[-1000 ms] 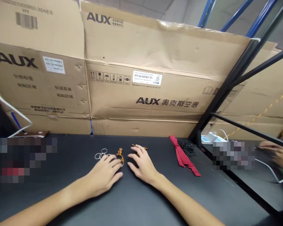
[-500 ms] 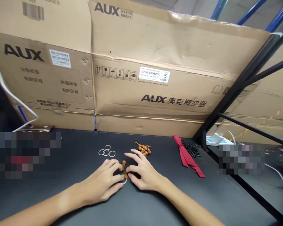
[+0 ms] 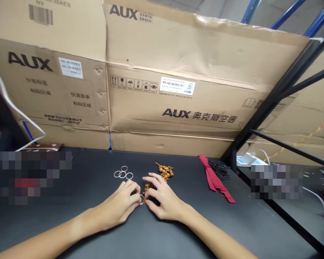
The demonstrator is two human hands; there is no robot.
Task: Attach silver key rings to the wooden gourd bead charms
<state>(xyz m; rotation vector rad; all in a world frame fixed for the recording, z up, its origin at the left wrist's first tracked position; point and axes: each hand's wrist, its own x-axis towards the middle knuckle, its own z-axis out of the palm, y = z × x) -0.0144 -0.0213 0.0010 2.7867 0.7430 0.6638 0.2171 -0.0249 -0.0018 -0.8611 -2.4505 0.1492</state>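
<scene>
My left hand (image 3: 124,203) is closed in a pinch on a silver key ring (image 3: 142,200) just above the black tabletop. Facing it, my right hand (image 3: 166,201) has its thumb and index finger closed around the cord of a small brown gourd pendant (image 3: 147,186), its other fingers raised. The pendant's cord meets the ring between my fingertips; whether it passes through the ring is hidden. Several loose key rings (image 3: 122,174) lie in a cluster beyond my left hand. A pile of gourd pendants (image 3: 166,171) with cords sits beyond my right hand.
Red ribbon strips (image 3: 214,180) lie to the right beside a heap of small black pieces (image 3: 219,170). Large cardboard boxes (image 3: 199,100) wall off the table's back. A black metal frame (image 3: 259,111) rises at right. A white cable (image 3: 18,108) hangs at left.
The ring has tilted up and shifted slightly toward the left fingertips. The gourd pendant has moved a little right, closer to my right hand. The left fingers have curled in more.
</scene>
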